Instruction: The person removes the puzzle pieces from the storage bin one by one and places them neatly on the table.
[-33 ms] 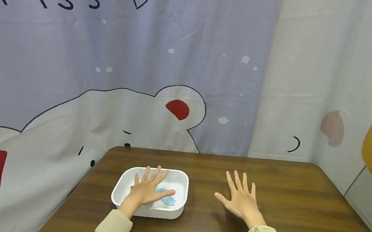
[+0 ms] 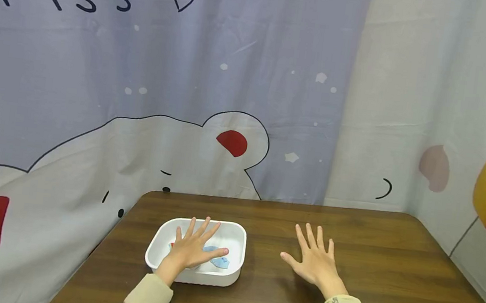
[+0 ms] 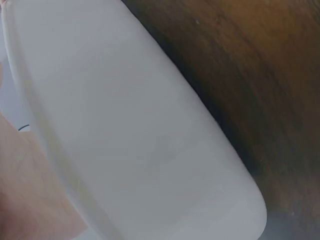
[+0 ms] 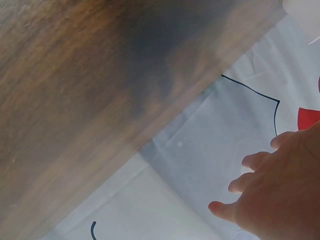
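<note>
My left hand (image 2: 193,250) is spread flat over a white plastic basin (image 2: 210,279), its fingers straight and fanned, holding nothing. A light blue, soft-looking piece (image 2: 220,262) lies in the basin, partly covered by the thumb. To the left, a small red bit (image 2: 172,245) peeks out beside the hand; the rest of the contents is hidden. The left wrist view is mostly filled by the basin's outer wall (image 3: 130,125). My right hand (image 2: 316,266) hovers above the table to the right of the basin, palm down, fingers spread and bare.
The brown wooden table (image 2: 391,268) has rounded far corners. Behind it hangs a pale blue and white curtain (image 2: 281,51) with cartoon prints, which also runs along the right side. Beige sleeves (image 2: 147,295) cover both forearms.
</note>
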Motion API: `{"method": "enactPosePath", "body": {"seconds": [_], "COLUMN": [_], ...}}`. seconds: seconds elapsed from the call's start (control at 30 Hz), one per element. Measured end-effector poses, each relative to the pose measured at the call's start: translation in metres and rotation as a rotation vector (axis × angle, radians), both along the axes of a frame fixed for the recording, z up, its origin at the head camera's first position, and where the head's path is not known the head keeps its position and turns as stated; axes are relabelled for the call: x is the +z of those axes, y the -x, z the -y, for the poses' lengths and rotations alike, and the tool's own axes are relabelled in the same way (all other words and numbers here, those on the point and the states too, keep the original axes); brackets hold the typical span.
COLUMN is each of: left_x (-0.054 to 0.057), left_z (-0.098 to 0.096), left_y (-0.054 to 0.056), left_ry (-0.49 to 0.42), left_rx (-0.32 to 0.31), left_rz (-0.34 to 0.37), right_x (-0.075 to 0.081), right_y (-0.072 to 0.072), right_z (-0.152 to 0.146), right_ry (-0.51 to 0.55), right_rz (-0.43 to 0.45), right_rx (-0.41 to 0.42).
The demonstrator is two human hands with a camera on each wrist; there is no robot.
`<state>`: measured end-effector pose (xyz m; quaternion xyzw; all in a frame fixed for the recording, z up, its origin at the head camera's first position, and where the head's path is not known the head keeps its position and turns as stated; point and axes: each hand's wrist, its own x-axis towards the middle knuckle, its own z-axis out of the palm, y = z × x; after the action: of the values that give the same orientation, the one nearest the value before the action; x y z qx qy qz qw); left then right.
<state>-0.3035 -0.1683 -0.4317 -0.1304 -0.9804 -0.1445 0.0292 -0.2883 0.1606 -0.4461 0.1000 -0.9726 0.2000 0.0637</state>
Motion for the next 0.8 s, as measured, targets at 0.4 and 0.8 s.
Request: {"method": "enactPosePath", "body": {"seconds": [0.4, 0.8], "left_x": [-0.005, 0.022], "left_z": [0.004, 0.080], "left_y": [-0.005, -0.007], "left_ry": [-0.030, -0.229], "left_rx": [-0.002, 0.138], "left_rz": [-0.002, 0.018], "right_x": [0.000, -0.007], "right_y": [-0.003, 0.002], "right_z": [-0.003, 0.002], "right_ry": [0.035, 0.258], "right_rz": [0.056, 0.021], "right_rx": [0.007, -0.010]}}
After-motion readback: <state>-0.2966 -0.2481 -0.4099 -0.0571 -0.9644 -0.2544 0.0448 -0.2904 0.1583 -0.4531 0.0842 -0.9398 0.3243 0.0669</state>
